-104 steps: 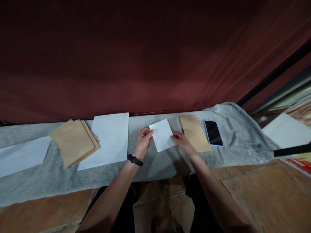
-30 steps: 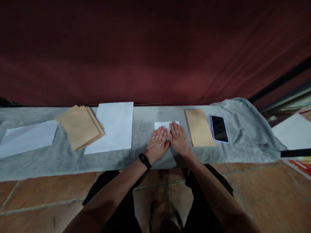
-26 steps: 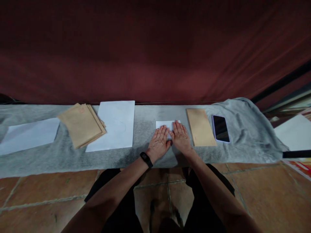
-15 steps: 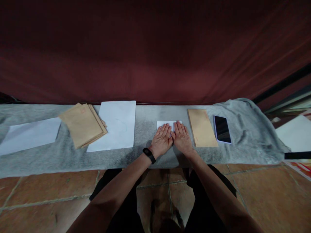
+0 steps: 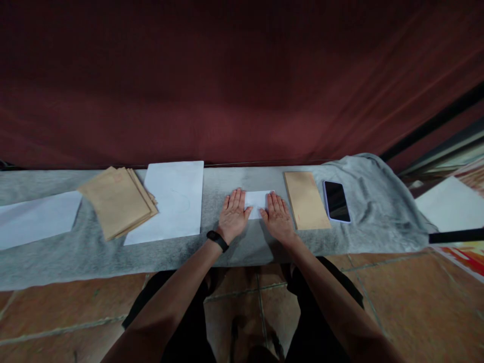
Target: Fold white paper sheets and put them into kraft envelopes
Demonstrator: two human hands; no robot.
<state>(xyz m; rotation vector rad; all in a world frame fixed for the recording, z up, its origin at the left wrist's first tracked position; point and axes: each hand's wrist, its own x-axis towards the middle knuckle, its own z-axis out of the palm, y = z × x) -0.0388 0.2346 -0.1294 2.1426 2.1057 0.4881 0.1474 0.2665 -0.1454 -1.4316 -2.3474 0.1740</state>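
A small white piece of paper [image 5: 257, 200], apparently folded, lies on the grey cloth [image 5: 212, 247] in front of me. My left hand [image 5: 233, 214] rests flat over its left edge, fingers stretched out and thumb pointing inward. Over the right edge lies my right hand [image 5: 279, 216], also flat, its fingers extended away from me. The middle of the paper shows between the two hands. Just right of my right hand is a stack of brown envelopes [image 5: 307, 200].
A phone [image 5: 337, 201] with a dark screen lies beyond the envelopes. On the left, a fanned pile of brown envelopes [image 5: 119, 204] overlaps white sheets [image 5: 177, 201], and another white paper [image 5: 38, 217] lies farther left. A dark red curtain [image 5: 212, 126] hangs behind the bench.
My hands have slid apart from the middle of the small paper to its two sides, uncovering its centre. The view has shifted slightly, and the other items lie as before.
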